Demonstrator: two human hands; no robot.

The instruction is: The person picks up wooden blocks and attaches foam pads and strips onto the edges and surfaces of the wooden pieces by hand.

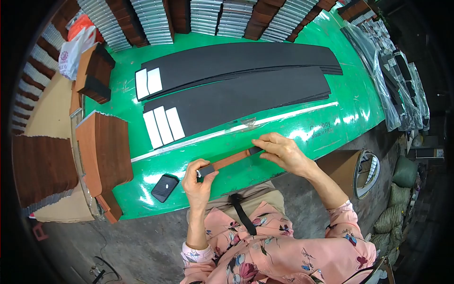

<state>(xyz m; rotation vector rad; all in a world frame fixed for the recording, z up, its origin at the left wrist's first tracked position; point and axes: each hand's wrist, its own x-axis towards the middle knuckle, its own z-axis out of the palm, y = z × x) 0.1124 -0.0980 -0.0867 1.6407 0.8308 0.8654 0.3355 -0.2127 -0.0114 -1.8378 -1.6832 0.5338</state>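
Near the front edge of the green table, my two hands hold a narrow brown box-like piece with black ends [231, 160]. My left hand [195, 184] is wrapped round its left end, where a bit of white shows. The fingers of my right hand [286, 154] pinch its right black end. Just left of my left hand lies a black phone-like object [165, 188]. Beyond the held piece rest a nearer stack of black sheets [250, 94] and a farther stack of black sheets [246, 60]. White strips [163, 125] lie on their left ends.
On the green table [283, 130], brown pieces [105, 151] stand stacked at the left. Rows of silver-and-brown stacks [203, 19] line the back. Plastic-wrapped bundles [402, 90] lie along the right edge. A brown bin [343, 173] stands on the floor at the right.
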